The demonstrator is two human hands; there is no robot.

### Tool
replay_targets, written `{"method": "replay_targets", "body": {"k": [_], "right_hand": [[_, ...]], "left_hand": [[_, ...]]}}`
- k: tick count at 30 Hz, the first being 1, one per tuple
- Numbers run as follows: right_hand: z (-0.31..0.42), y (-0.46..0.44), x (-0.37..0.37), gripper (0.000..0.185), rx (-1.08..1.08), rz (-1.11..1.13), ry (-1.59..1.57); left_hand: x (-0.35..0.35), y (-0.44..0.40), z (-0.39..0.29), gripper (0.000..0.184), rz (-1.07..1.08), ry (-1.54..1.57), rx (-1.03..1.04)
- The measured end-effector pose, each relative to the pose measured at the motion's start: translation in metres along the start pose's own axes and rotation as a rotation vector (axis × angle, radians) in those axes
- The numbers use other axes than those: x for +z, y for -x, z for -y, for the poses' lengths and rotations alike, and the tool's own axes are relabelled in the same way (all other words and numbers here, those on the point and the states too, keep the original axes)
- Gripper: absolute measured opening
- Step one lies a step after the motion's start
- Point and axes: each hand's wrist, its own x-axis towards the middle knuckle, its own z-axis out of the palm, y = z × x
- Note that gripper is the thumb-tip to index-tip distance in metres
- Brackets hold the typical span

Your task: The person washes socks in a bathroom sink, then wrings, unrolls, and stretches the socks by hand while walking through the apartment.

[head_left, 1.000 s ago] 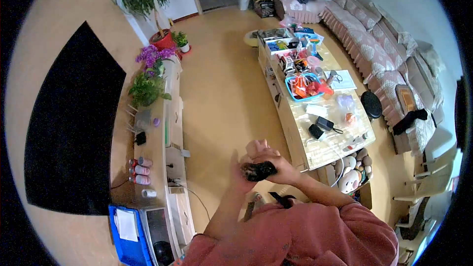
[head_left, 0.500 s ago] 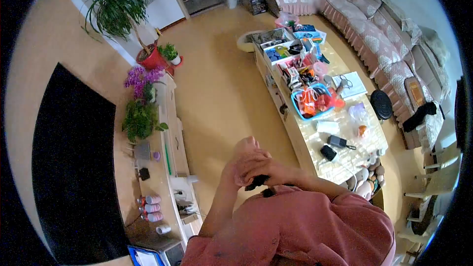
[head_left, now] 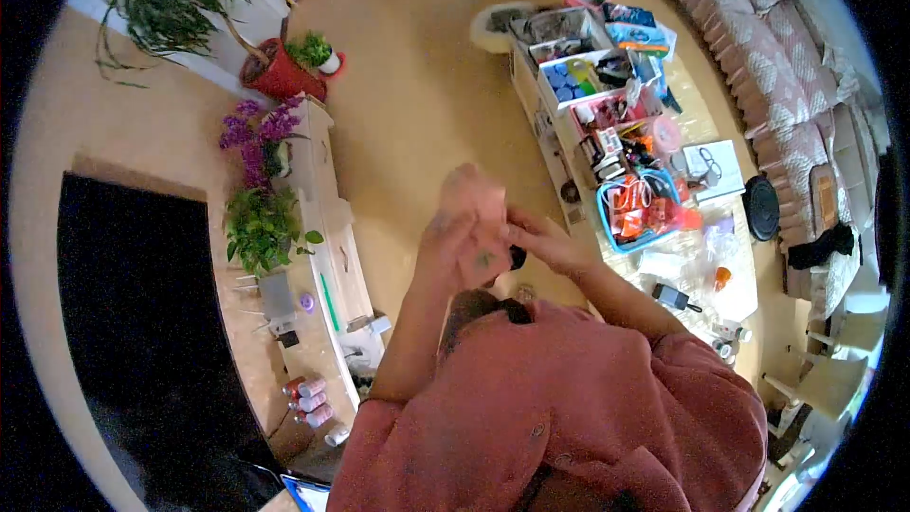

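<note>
In the middle of the head view, my left hand [head_left: 449, 239] is closed around a pale pinkish, flat-looking thing [head_left: 485, 273] with a small green mark on it. Blur hides what kind of thing it is. My right hand [head_left: 542, 239] comes in from the right, its fingers bent and pinching at the thing's right edge. A small black thing [head_left: 518, 257] shows just under the right fingers; I cannot tell whether it is held. Both hands are in front of my chest, above the floor.
To the right stands a long low table [head_left: 621, 270] bearing boxes of small goods and a blue basket [head_left: 618, 245]. A cabinet [head_left: 327, 199] with plants and cans runs along the left, beside a large black screen [head_left: 142, 322]. A sofa [head_left: 758, 66] lines the far right.
My hands were clasped together, one over the other; now they are farther apart and farther forward, with the pale pinkish thing showing between them. The view has tilted downward.
</note>
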Motion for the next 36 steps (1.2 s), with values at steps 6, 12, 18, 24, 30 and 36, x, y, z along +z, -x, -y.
{"method": "replay_targets", "body": {"k": [6, 12, 18, 24, 30, 36], "right_hand": [[0.053, -0.134, -0.022, 0.029, -0.223, -0.131, -0.159], [0.135, -0.272, -0.053, 0.021, -0.194, -0.359, -0.263], [0.163, -0.376, -0.083, 0.016, -0.137, -0.469, -0.43], [0.211, -0.499, -0.114, 0.024, -0.121, -0.476, -0.354], [0.266, -0.665, -0.156, 0.028, -0.214, -0.258, -0.303], [0.326, -0.785, -0.179, 0.023, -0.157, -0.121, -0.282]], "left_hand": [[-0.002, -0.136, -0.062, 0.024, 0.1, -0.182, 0.035], [-0.016, -0.281, -0.167, 0.022, 0.278, -0.385, -0.005], [-0.001, -0.374, -0.229, 0.025, 0.132, 0.163, -0.274], [-0.043, -0.514, -0.261, 0.025, 0.254, -0.35, -0.075], [-0.033, -0.634, -0.359, 0.036, 0.133, -0.111, -0.079], [-0.034, -0.72, -0.433, 0.032, 0.068, 0.186, -0.145]]}}
